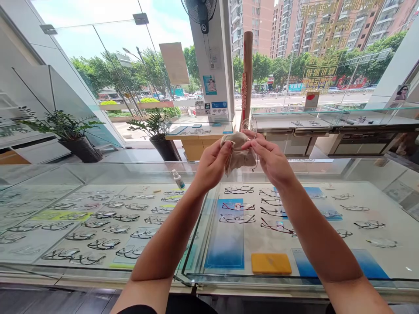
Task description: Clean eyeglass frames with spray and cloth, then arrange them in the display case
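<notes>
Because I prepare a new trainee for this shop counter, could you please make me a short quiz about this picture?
1. Multiple choice: what does the left hand pinch?
a) the white bottle
b) the beige cloth
c) the yellow item
2. True or false: as the wearer sees it, the small white bottle is to the left of the flat yellow item.
3. Fill in the gap: the large sheet just left of the flat yellow item is mainly ____ in colour.

Key: 1: b; 2: true; 3: blue.
</notes>
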The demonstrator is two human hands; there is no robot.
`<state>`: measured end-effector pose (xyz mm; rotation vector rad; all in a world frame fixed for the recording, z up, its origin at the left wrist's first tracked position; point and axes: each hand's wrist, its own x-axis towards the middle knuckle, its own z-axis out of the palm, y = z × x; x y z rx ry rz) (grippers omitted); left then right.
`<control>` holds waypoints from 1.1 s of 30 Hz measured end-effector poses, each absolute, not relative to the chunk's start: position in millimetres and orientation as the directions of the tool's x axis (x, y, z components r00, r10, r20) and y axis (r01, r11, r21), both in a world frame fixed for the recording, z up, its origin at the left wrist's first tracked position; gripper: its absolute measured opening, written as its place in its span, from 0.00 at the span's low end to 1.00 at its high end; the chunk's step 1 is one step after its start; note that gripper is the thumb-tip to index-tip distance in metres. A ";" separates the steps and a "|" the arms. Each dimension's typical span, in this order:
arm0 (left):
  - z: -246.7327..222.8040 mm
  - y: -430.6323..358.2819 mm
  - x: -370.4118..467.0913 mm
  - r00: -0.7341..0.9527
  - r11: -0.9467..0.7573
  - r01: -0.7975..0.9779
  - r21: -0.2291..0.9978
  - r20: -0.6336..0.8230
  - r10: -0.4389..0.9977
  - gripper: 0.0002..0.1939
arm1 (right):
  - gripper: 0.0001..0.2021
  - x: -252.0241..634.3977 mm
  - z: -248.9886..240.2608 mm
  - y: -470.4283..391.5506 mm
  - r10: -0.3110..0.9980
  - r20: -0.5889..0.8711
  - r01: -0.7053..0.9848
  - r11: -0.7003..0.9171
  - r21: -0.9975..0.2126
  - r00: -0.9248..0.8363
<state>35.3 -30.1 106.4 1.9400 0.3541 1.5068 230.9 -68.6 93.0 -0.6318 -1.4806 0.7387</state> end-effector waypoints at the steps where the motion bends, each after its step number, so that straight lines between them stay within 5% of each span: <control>1: 106.2 -31.8 34.9 0.325 -0.760 -0.159 0.631 0.760 0.563 0.29 | 0.15 230.9 92.7 -68.5 0.764 0.644 -0.030 0.643 -0.765 -0.047; 6: 103.9 -34.8 28.9 0.383 -0.810 -0.023 0.586 0.754 0.534 0.26 | 0.16 229.5 92.7 -68.2 0.748 0.662 0.022 0.663 -0.748 -0.034; 14: 111.1 -43.4 24.0 0.470 -0.938 0.185 0.294 0.811 0.347 0.21 | 0.15 228.3 97.8 -74.3 0.718 0.696 0.092 0.695 -0.713 -0.029; 22: 109.9 -40.6 20.7 0.543 -0.909 0.411 0.068 0.783 0.304 0.16 | 0.23 222.0 89.2 -73.1 0.671 0.740 0.367 0.698 -0.615 -0.036; 33: 108.3 -31.2 22.7 0.534 -0.927 0.303 0.222 0.766 0.358 0.18 | 0.21 219.0 84.6 -70.8 0.670 0.742 0.484 0.653 -0.582 -0.011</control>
